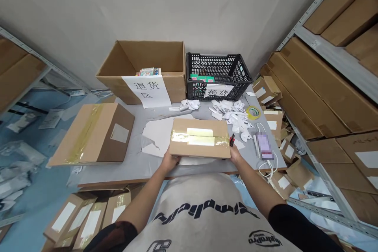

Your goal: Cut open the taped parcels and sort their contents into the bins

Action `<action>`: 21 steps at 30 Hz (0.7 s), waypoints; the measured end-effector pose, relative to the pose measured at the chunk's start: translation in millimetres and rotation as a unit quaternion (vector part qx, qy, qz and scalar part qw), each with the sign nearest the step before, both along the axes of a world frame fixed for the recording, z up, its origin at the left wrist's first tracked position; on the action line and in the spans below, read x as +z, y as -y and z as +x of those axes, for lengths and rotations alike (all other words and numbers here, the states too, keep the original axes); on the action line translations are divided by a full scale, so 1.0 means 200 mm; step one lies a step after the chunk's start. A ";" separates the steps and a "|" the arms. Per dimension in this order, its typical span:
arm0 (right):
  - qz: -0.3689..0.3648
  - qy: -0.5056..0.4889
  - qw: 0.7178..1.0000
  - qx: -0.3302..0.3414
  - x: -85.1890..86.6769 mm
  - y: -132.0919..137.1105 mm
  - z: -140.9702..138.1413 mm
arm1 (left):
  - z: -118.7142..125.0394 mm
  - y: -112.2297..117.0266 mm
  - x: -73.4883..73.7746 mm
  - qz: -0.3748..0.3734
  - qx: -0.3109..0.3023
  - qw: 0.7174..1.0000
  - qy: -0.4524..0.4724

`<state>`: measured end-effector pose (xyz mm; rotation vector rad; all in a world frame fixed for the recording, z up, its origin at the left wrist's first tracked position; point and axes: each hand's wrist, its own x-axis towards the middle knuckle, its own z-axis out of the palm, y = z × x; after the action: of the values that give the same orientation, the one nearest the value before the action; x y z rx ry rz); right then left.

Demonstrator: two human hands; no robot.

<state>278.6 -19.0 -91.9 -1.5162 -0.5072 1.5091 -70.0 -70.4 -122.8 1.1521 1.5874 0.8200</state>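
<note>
A flat brown cardboard parcel (pixel 200 138) sealed with yellowish tape lies in front of me on the grey table (pixel 118 169). My left hand (pixel 169 161) grips its near left corner, fingers closed on the edge. My right hand (pixel 235 152) holds the near right corner and also keeps a small red and black tool (pixel 232 140), perhaps a cutter, against the box. A white sheet (pixel 156 136) lies partly under the parcel.
A larger taped box (pixel 94 134) sits at left. Behind stand an open carton (pixel 144 69) with a paper sign and a black crate (pixel 217 75). Paper scraps (pixel 233 112), a tape roll (pixel 253 112) and a phone (pixel 264 145) lie at right. Shelves of cartons flank both sides.
</note>
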 end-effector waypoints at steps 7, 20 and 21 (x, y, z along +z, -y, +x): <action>0.037 -0.022 0.999 0.000 0.20 0.05 0.07 | -0.26 -0.04 0.17 0.051 0.034 0.997 -0.039; 0.146 0.069 0.974 0.159 0.33 -0.03 -0.04 | 0.65 -0.57 0.84 0.154 -0.472 0.773 -0.396; 0.150 0.095 0.969 0.174 0.33 -0.03 -0.02 | 0.68 -0.59 0.84 0.136 -0.482 0.763 -0.410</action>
<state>274.5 -13.0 -26.7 -1.3858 -1.1110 1.4688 66.4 47.4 45.1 2.4573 1.1818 -0.2305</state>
